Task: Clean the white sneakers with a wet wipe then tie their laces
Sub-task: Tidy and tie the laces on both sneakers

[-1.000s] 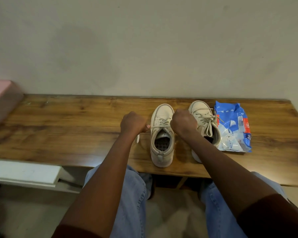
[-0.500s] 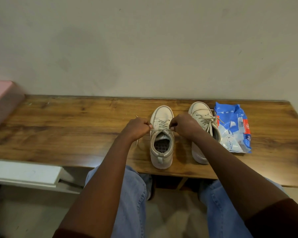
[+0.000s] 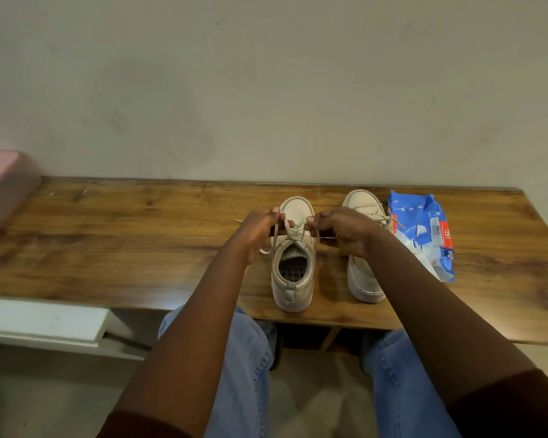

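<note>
Two off-white sneakers are sitting side by side near the tabletop's [image 3: 124, 241] front edge, toes pointing at the back edge. Left sneaker [image 3: 293, 279] is showing an open collar, dark perforated insole and heel tab. Left hand [image 3: 257, 230] and right hand [image 3: 342, 229] are each pinching its beige lace [image 3: 293, 232] above the tongue, with one end dangling down its left side. Right sneaker [image 3: 361, 284] is sitting partly under the right forearm. Blue wipes pack [image 3: 424, 222] is lying just beside it.
</note>
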